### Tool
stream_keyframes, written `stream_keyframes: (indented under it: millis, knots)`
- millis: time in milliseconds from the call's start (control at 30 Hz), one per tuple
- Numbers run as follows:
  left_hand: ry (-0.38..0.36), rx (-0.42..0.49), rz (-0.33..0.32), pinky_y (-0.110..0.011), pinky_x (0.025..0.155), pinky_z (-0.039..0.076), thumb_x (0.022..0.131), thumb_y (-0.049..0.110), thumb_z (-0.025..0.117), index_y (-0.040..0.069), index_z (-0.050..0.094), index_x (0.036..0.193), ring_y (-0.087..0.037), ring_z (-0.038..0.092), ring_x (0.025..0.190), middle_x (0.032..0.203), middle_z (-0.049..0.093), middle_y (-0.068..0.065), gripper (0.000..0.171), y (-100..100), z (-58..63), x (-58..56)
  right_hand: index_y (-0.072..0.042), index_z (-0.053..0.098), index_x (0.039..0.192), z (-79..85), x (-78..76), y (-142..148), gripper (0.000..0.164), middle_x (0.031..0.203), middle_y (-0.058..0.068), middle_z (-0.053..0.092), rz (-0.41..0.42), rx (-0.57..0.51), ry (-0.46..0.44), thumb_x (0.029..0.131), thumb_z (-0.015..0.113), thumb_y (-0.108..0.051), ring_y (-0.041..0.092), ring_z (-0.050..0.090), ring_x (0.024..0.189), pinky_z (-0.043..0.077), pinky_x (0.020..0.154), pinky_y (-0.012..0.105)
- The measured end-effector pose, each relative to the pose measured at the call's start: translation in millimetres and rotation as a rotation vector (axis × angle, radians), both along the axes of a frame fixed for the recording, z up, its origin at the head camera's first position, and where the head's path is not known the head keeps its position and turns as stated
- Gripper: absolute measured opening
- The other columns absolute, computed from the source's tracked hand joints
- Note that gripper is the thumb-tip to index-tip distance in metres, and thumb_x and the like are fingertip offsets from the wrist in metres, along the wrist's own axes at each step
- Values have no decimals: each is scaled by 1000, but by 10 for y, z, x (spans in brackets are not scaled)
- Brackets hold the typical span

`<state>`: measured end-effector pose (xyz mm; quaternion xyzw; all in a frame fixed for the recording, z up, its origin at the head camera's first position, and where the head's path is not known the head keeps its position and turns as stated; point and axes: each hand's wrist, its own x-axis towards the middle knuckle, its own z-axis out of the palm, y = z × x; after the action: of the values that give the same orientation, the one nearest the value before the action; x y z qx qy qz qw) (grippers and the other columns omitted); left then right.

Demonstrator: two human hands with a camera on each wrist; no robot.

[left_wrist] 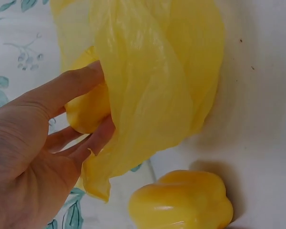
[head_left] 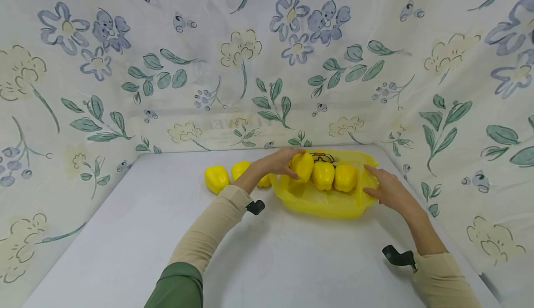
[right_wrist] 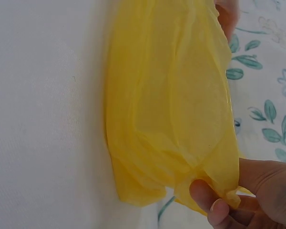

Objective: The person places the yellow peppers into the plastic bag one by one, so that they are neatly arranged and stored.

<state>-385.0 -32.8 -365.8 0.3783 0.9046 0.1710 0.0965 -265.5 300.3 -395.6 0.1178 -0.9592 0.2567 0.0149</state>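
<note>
left hand (head_left: 280, 162) gripping yellow pepper (head_left: 302, 166), right hand (head_left: 389, 188) fingers pinching yellow bag (head_left: 319, 207) edge, two bagged peppers (head_left: 323, 176) between both hands' fingers, loose peppers (head_left: 216, 179) left of left fingers on white table (head_left: 125, 229)

Soft diffuse light, faint shadows

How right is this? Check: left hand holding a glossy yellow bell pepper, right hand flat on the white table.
Wrong about the right hand: the right wrist view shows it holding the thin yellow plastic bag. The left hand holds the pepper.
</note>
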Motion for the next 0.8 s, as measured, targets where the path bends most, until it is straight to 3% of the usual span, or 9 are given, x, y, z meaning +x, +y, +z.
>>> stream_keyframes:
  millis: [333,800]
  knots:
    - [5,29,3,-39,123,26,82,29,80,18,31,153,-24,31,147,159,33,-5,86,4,-127,-84,2,29,150,-10,-8,-6,71,136,40,41,-10,7,-24,92,67,-15,14,57,58,56,56,27]
    - [22,32,27,-42,121,31,83,29,80,20,27,154,-26,35,144,158,34,-4,89,13,-206,-90,3,30,149,-27,-2,-8,71,132,39,44,-8,17,-1,92,67,-14,14,55,55,53,52,24]
